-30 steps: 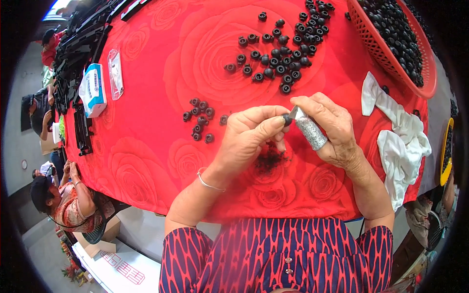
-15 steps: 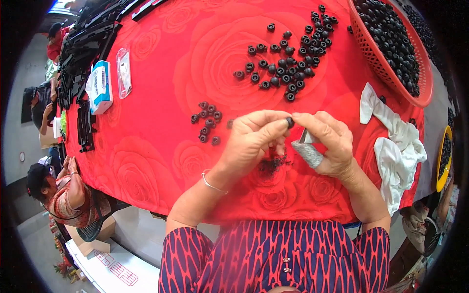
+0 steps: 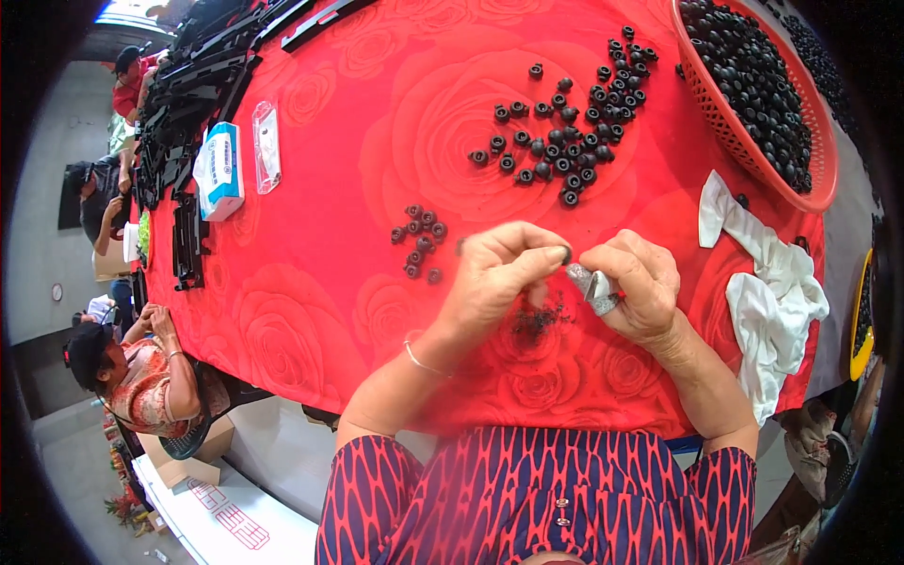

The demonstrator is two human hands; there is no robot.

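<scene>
Between the thumb and forefinger of my left hand (image 3: 499,273) is a small round black knob-like part (image 3: 566,254), mostly covered by the fingertips. My right hand (image 3: 638,282) is closed around a small blade-like tool (image 3: 595,287) with a silvery grey wrapped grip. The tool lies close to the knob, with a slight gap between the two hands. Below the fingers, fine black shavings (image 3: 537,325) are scattered on the red cloth. A small group of black knobs (image 3: 421,243) lies left of my left hand. A larger cluster of them (image 3: 570,141) spreads beyond both hands.
A red plastic basket (image 3: 692,71) full of black knobs stands at the far right. White cloth gloves (image 3: 767,301) lie right of my right hand. Leftward are a tissue box (image 3: 221,174), a clear plastic case (image 3: 267,146) and long black parts (image 3: 193,240). Another person (image 3: 151,377) sits at the left edge.
The right fingers have drawn slightly away from the knob, and the tool has turned in their grip. My left hand keeps its pinch. The whole view has shifted slightly.
</scene>
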